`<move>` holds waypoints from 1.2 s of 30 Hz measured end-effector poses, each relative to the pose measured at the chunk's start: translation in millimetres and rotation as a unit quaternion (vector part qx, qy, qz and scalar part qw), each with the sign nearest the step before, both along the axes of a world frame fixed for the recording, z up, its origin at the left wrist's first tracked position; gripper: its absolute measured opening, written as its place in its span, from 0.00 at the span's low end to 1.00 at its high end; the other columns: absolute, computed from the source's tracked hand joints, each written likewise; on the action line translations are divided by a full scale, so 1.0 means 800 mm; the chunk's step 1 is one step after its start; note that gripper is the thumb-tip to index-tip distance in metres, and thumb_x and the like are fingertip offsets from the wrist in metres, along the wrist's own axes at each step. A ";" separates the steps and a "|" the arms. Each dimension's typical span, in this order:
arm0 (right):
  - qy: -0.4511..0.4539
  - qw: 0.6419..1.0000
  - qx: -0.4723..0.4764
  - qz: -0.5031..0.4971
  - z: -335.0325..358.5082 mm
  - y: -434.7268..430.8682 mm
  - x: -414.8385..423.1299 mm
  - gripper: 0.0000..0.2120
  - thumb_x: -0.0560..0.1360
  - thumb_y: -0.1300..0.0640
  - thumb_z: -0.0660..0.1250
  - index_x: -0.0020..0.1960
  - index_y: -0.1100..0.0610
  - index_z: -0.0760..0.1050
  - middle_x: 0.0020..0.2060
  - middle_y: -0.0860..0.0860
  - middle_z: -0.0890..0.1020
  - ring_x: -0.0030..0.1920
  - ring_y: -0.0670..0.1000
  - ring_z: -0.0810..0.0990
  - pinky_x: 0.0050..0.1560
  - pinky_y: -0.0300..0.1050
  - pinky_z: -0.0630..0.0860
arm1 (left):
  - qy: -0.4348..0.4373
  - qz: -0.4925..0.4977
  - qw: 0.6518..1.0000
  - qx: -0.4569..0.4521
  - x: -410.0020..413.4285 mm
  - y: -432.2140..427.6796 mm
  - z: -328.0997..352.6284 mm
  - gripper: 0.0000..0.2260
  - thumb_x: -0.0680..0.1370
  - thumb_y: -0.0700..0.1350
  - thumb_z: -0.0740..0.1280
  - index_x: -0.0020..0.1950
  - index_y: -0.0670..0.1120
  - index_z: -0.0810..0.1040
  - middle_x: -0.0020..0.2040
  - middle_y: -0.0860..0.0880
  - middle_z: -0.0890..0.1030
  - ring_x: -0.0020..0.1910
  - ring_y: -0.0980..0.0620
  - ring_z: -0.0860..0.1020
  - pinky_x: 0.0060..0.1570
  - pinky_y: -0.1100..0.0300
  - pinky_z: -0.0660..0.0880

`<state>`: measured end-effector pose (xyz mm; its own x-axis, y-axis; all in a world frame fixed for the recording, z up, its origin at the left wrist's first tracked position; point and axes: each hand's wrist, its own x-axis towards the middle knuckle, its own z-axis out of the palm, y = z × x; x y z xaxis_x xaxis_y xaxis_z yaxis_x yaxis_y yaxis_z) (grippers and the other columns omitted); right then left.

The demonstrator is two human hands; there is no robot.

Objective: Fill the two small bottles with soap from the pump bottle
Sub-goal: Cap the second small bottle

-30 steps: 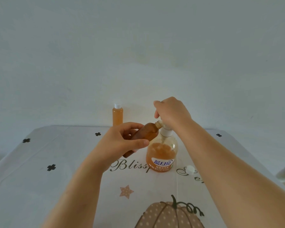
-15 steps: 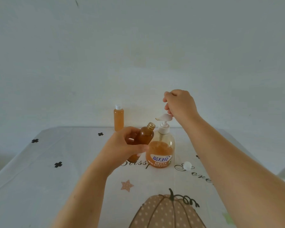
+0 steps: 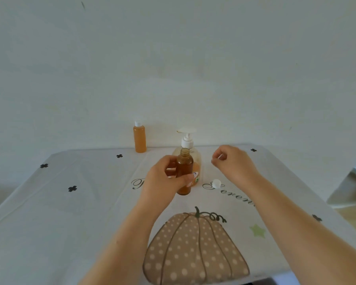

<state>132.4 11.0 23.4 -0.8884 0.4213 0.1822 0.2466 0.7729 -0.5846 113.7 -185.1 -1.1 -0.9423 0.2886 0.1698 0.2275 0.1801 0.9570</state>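
Note:
An uncapped small amber bottle (image 3: 185, 168), full of orange soap, stands upright on the table in front of the pump bottle (image 3: 187, 140). My left hand (image 3: 164, 178) grips its side with thumb and fingers. The pump bottle has a white pump head, and its body is partly hidden behind the small bottle. My right hand (image 3: 233, 164) hovers to the right of both, loosely curled, holding nothing. A small white cap (image 3: 216, 183) lies on the cloth just below that hand. A second small bottle (image 3: 139, 137), capped and filled with orange soap, stands at the back left.
The table (image 3: 80, 202) wears a white cloth printed with a dotted pumpkin, script lettering, stars and black clover marks. A plain white wall rises right behind it. The table's right edge drops to a wooden floor (image 3: 353, 214).
My left hand brought the tilted small bottle away from the pump spout and stood it upright on the table. My right hand left the pump head and came down to the right.

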 end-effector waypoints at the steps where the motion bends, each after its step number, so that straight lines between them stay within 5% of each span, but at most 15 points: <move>1: -0.020 1.000 0.013 0.003 -0.011 0.003 0.005 0.04 0.80 0.56 0.67 0.54 0.53 0.79 0.47 0.47 0.79 0.45 0.50 0.77 0.42 0.42 0.69 | 0.005 0.008 1.000 -0.006 0.003 0.002 -0.004 0.17 0.68 0.43 0.78 0.53 0.55 0.78 0.48 0.59 0.83 0.49 0.63 0.80 0.44 0.69 0.73; 7: -0.105 0.992 0.063 0.026 -0.057 0.014 0.018 0.17 0.81 0.54 0.67 0.69 0.52 0.75 0.62 0.53 0.78 0.61 0.53 0.78 0.57 0.43 0.71 | 0.011 0.023 0.997 -0.073 0.016 0.007 -0.031 0.20 0.69 0.48 0.78 0.59 0.56 0.78 0.51 0.59 0.82 0.51 0.61 0.79 0.52 0.63 0.75; 11: -0.121 0.986 0.107 0.038 -0.064 0.016 0.016 0.17 0.82 0.55 0.64 0.71 0.51 0.75 0.65 0.52 0.78 0.65 0.53 0.77 0.64 0.45 0.71 | 0.008 0.027 0.998 -0.063 0.018 0.007 -0.041 0.21 0.70 0.50 0.77 0.62 0.56 0.77 0.52 0.60 0.81 0.52 0.63 0.79 0.50 0.66 0.74; 19: -0.112 0.988 0.102 0.032 -0.065 0.011 0.013 0.11 0.83 0.56 0.63 0.64 0.52 0.78 0.60 0.52 0.81 0.58 0.54 0.79 0.56 0.45 0.74 | -0.011 0.022 0.998 -0.054 0.017 0.004 -0.052 0.26 0.69 0.51 0.77 0.66 0.55 0.76 0.53 0.58 0.82 0.52 0.62 0.80 0.57 0.57 0.78; 24: 0.024 0.997 0.007 0.066 -0.006 -0.011 0.026 0.08 0.81 0.54 0.67 0.59 0.49 0.79 0.50 0.44 0.82 0.49 0.46 0.80 0.42 0.35 0.71 | -0.007 0.011 0.999 -0.050 0.017 0.001 -0.053 0.23 0.70 0.49 0.77 0.64 0.57 0.78 0.51 0.58 0.83 0.49 0.64 0.81 0.52 0.65 0.77; 27: 0.058 0.988 -0.019 0.140 0.035 -0.029 0.039 0.07 0.80 0.55 0.69 0.56 0.44 0.81 0.46 0.40 0.81 0.47 0.37 0.79 0.44 0.30 0.69 | 0.000 0.008 0.998 -0.057 0.018 0.001 -0.052 0.21 0.71 0.49 0.76 0.62 0.58 0.78 0.50 0.60 0.83 0.50 0.64 0.81 0.53 0.65 0.76; 33: -0.006 0.974 -0.017 0.227 0.055 -0.049 0.040 0.08 0.77 0.53 0.72 0.53 0.43 0.85 0.45 0.42 0.85 0.47 0.41 0.82 0.55 0.43 0.78 | 0.008 0.005 0.998 -0.061 0.019 0.000 -0.053 0.20 0.71 0.49 0.76 0.62 0.58 0.78 0.50 0.60 0.83 0.50 0.64 0.81 0.55 0.62 0.77; 36: -0.023 0.972 0.013 0.233 0.055 -0.057 0.041 0.07 0.79 0.53 0.71 0.54 0.43 0.85 0.47 0.42 0.84 0.47 0.40 0.81 0.52 0.37 0.76 | 0.010 0.005 0.998 -0.068 0.019 0.000 -0.054 0.20 0.71 0.50 0.76 0.62 0.58 0.78 0.50 0.60 0.83 0.50 0.64 0.81 0.55 0.62 0.76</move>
